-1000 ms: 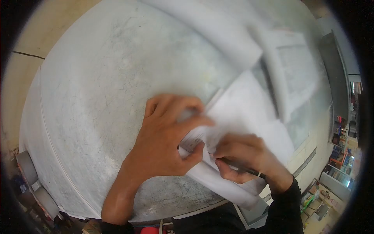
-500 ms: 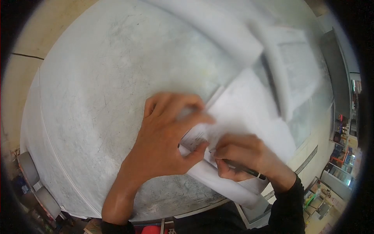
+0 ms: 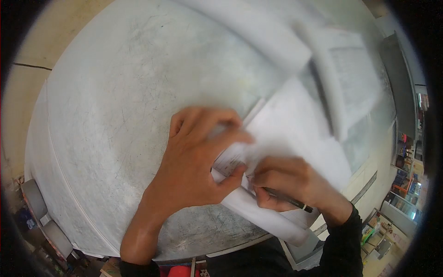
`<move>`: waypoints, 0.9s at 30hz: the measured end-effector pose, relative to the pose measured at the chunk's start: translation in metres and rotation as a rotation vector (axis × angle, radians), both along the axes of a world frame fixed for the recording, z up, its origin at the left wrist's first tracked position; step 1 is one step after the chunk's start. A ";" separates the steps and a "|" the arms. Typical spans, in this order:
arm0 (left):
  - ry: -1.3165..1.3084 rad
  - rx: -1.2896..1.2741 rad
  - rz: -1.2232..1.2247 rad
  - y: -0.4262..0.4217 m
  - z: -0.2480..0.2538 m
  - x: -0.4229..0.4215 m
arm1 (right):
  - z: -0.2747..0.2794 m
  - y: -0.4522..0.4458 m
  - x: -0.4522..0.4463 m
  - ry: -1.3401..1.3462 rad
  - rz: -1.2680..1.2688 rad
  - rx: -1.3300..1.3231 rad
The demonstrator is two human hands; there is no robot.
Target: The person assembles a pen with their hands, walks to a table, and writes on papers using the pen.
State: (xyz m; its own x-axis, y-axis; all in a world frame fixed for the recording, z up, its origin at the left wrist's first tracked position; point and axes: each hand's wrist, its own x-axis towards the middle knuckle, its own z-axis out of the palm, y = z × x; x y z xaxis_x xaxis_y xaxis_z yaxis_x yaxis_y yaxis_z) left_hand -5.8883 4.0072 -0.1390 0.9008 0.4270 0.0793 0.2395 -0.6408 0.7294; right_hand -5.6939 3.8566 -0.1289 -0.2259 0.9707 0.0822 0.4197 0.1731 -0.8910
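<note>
My right hand (image 3: 293, 180) is closed around a black pen (image 3: 297, 202), its tip pointing at white paper, though my fingers partly hide that end. My left hand (image 3: 191, 161) rests at the paper's left edge, fingers bent and apart, with the thumb on the paper beside the pen tip. Between the hands shows a small area with printed lines (image 3: 228, 159). The large white sheet (image 3: 295, 115) spreads beyond my right hand, and its near edge (image 3: 258, 211) curls into a roll toward my body.
The sheets lie on a scuffed grey-white tabletop (image 3: 110, 101). More paper, curled and blurred (image 3: 258, 34), extends across the far side, with another sheet (image 3: 353, 78) at the far right. Grey rounded seats (image 3: 34, 198) stand at the lower left. Shelves with assorted items (image 3: 406, 171) are on the right.
My right hand and the pen have shifted very slightly over the paper. My left hand stays in nearly the same place.
</note>
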 end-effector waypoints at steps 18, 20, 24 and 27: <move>0.003 0.008 -0.004 0.001 -0.001 0.001 | -0.004 -0.002 -0.003 -0.043 -0.065 0.072; 0.008 0.003 -0.004 0.001 0.000 0.001 | -0.004 -0.005 -0.003 -0.036 -0.076 0.058; 0.005 -0.003 -0.004 0.000 0.000 0.001 | -0.005 -0.005 -0.003 -0.056 -0.076 0.076; -0.004 -0.001 -0.001 0.000 0.000 0.001 | -0.006 -0.004 -0.001 -0.047 -0.052 0.083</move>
